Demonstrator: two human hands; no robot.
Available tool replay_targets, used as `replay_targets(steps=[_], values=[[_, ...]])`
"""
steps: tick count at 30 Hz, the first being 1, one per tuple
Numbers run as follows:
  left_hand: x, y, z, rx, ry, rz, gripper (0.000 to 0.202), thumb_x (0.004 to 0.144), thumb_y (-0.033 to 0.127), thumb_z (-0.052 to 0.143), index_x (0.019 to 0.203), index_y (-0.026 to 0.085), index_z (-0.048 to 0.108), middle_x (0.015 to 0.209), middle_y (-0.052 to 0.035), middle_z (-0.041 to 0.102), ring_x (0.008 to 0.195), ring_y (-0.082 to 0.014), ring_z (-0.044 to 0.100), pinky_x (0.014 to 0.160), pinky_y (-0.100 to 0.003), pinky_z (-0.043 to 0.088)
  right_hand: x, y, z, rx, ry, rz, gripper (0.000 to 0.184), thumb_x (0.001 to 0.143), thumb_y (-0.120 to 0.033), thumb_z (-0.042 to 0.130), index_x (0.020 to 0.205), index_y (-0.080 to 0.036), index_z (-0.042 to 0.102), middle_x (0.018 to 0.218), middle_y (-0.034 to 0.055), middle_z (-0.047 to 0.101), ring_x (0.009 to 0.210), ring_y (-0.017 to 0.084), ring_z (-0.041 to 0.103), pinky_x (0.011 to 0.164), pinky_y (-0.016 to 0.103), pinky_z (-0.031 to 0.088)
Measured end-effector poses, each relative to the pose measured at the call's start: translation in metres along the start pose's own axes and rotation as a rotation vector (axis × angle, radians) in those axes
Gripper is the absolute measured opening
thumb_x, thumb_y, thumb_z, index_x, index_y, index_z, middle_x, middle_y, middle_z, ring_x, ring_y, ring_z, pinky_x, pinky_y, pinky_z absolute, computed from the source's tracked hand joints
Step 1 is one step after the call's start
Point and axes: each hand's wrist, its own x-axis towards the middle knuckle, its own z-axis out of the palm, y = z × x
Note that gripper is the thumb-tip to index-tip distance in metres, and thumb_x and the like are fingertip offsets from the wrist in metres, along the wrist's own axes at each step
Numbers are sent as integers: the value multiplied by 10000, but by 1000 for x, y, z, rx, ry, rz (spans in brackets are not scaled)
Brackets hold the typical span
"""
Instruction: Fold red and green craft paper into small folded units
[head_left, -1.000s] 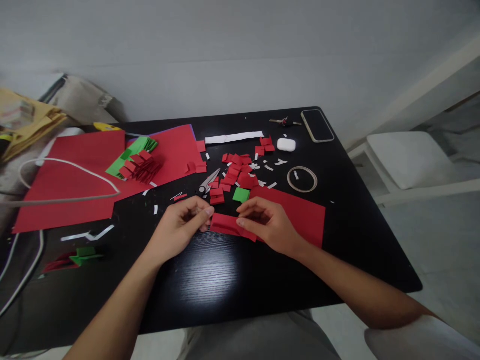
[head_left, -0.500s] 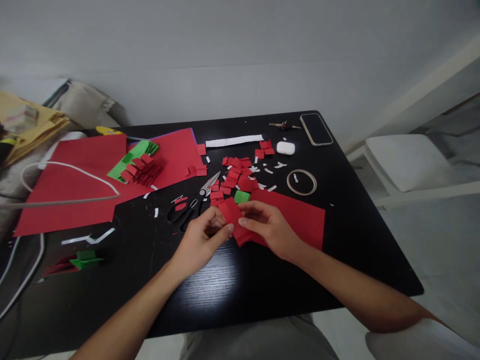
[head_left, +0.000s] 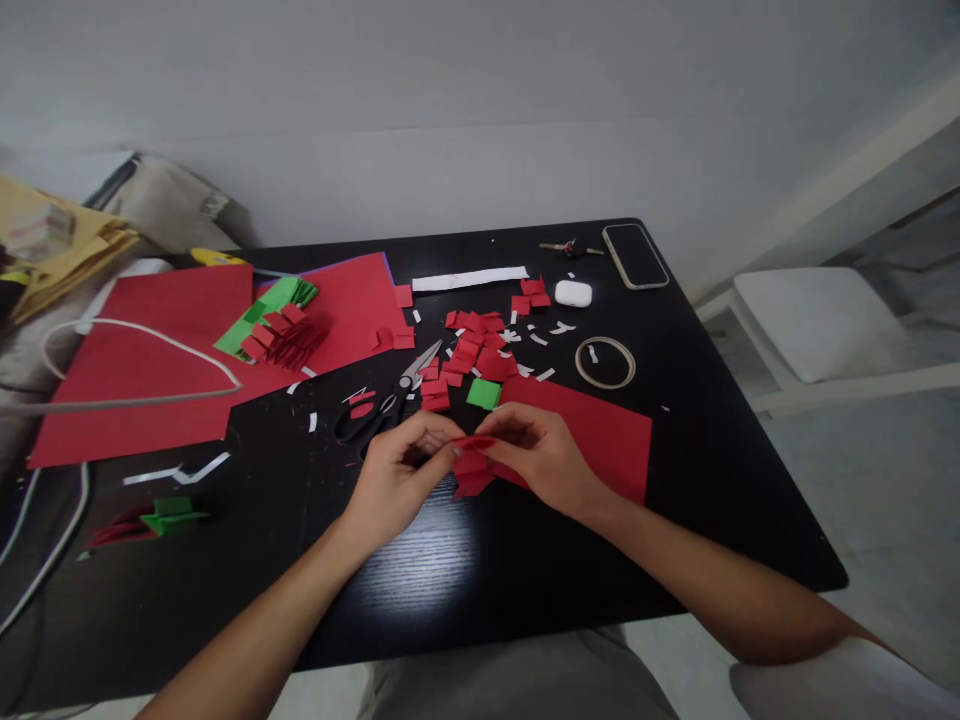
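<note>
Between my two hands is a folded piece of red paper [head_left: 472,470], its lower part hanging towards me. My left hand [head_left: 397,470] pinches its left edge with thumb and fingertips. On the other side my right hand [head_left: 544,455] pinches the right edge. Under my right hand lies a red paper sheet [head_left: 607,430]. Just beyond my fingers are a small green paper piece [head_left: 484,394] and a heap of small folded red pieces [head_left: 472,345]. Black-handled scissors [head_left: 405,385] rest partly open beyond my left hand, part of the handle hidden by it.
Left on the black table [head_left: 262,560] lie large red sheets [head_left: 150,370], green and red folded paper [head_left: 277,320], a yellow cutter [head_left: 217,258] and a white cable [head_left: 150,330]. To the right are a ring [head_left: 631,370], a white case [head_left: 573,293], keys [head_left: 571,248] and a phone [head_left: 634,256].
The red paper in my hands has tipped over, so its face no longer stands up and its lower part hangs towards me. The green piece is now uncovered. Both hands keep hold.
</note>
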Motion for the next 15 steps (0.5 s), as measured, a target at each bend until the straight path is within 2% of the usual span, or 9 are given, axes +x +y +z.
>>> replay_targets(steps=[4, 10, 15], values=[[0, 3, -5, 15, -39, 63, 104, 935, 233, 665, 934, 195, 762, 821, -30, 720, 708, -140, 643, 645, -245, 499, 0, -3, -2, 28, -21, -27, 54, 793, -261, 808, 843, -240, 806, 886, 13, 784, 866, 183, 737, 821, 324, 601], [1, 5, -10, 89, -78, 110, 166, 985, 251, 615, 948, 202, 769, 912, -67, 737, 846, -187, 688, 693, -279, 512, -2, -7, -5, 7, -22, -26, 96, 829, -254, 750, 878, -252, 833, 905, 18, 802, 892, 199, 745, 858, 353, 601], [-1, 7, -12, 229, -96, 228, 208, 1019, 186, 538, 1014, 208, 745, 990, -68, 736, 889, -178, 686, 790, -299, 517, -5, -7, 0, -20, 9, -71, 133, 787, -309, 856, 859, -228, 779, 878, 27, 787, 847, 188, 734, 797, 325, 600]])
